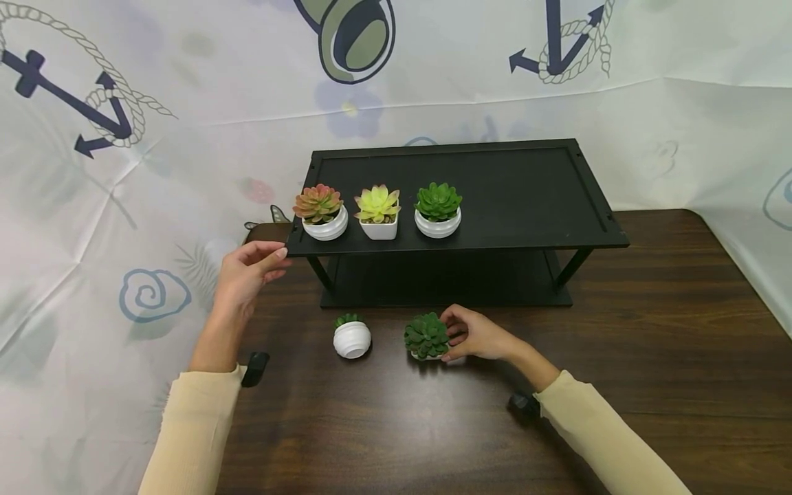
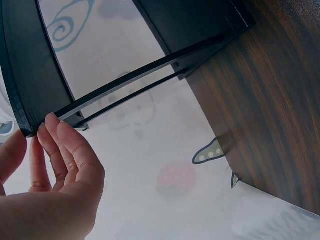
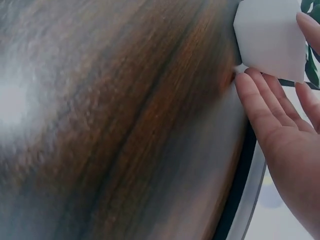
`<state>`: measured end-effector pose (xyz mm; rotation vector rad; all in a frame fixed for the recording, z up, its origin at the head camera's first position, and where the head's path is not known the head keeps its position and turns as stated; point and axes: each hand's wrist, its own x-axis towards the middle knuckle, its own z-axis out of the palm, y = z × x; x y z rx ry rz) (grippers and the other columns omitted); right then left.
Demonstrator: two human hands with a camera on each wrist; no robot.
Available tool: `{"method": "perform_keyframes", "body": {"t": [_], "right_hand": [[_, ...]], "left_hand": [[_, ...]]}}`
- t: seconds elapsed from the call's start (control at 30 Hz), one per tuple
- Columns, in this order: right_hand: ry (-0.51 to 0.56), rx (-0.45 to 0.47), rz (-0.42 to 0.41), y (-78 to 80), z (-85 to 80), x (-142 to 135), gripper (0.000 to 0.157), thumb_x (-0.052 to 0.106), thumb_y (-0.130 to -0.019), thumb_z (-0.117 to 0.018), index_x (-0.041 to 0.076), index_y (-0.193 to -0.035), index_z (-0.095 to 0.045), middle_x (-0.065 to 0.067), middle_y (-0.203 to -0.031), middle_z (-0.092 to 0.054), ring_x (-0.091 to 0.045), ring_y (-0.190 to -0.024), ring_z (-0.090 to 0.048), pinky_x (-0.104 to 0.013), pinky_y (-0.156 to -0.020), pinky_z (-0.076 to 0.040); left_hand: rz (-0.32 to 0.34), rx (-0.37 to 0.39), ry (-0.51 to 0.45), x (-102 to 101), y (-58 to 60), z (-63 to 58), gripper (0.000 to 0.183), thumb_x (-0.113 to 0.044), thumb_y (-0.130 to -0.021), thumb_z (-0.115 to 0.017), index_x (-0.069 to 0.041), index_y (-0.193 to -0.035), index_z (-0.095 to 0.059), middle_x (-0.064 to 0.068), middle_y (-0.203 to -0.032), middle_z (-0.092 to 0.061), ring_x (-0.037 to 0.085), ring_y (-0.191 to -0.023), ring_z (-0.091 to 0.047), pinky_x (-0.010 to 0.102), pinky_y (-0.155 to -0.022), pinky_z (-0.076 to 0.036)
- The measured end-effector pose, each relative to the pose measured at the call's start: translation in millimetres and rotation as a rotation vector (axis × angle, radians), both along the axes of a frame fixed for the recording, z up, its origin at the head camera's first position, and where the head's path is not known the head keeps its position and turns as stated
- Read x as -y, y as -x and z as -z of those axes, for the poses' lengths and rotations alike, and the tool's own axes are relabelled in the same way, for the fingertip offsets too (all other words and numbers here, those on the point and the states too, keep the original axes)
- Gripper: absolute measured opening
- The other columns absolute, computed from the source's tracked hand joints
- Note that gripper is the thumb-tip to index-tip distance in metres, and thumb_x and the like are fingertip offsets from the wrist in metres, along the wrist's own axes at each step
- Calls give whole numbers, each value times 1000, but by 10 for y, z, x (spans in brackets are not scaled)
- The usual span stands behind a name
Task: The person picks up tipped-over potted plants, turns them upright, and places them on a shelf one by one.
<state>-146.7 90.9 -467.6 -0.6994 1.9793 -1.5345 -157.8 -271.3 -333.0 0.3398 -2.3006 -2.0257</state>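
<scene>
The left hand pinched the black shelf, three succulents already on it, with two seemingly left on the table: a white-potted succulent and the dark-green succulent the right hand loosely gripped.

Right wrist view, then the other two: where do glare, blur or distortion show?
Right wrist: bright glare at the frame's left edge on the tabletop, wood grain blurred; head: milder sheen in front of the dark green succulent; left wrist: the black shelf looks curved at left, perhaps lens distortion.
</scene>
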Motion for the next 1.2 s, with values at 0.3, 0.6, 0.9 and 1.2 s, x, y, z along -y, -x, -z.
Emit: {"method": "perform_keyframes", "body": {"t": [0.3, 0.6, 0.9, 1.2], "right_hand": [[73, 21, 35, -26, 79, -20, 54, 0, -75, -73, -5, -118, -42, -20, -119, -43, -32, -102, -48, -44, -85, -46], [116, 5, 59, -68, 154, -6, 56, 0, -75, -73, -8, -120, -41, -21, -117, -45, -32, -101, -49, -43, -85, -46], [137, -6, 55, -80, 186, 15, 59, -1, -74, -73, -8, -122, -39, -20, -116, -47, -34, -103, -49, -41, -86, -46], [154, -30, 59, -96, 197, 39, 56, -1, -74, -73, -8, -120, -42, -21, -115, -47, -35, -103, -49, -43, -86, -46]], "left_hand": [[3, -9, -17, -1, 7, 8, 18, -13, -83, -68, -4, -97, -61, -2, -86, -60, 8, -72, -64, 21, -69, -52], [4, -15, -28, -5, 9, 5, 17, -12, -84, -67, -3, -97, -61, -1, -86, -60, 8, -72, -63, 20, -67, -52], [0, -5, -32, -3, 8, 3, 17, -11, -84, -67, -3, -98, -61, -3, -85, -60, 8, -72, -63, 19, -67, -52], [0, 4, -22, -1, 2, 2, 22, -13, -84, -67, -1, -100, -60, -3, -86, -60, 8, -73, -63, 19, -69, -52]]}}
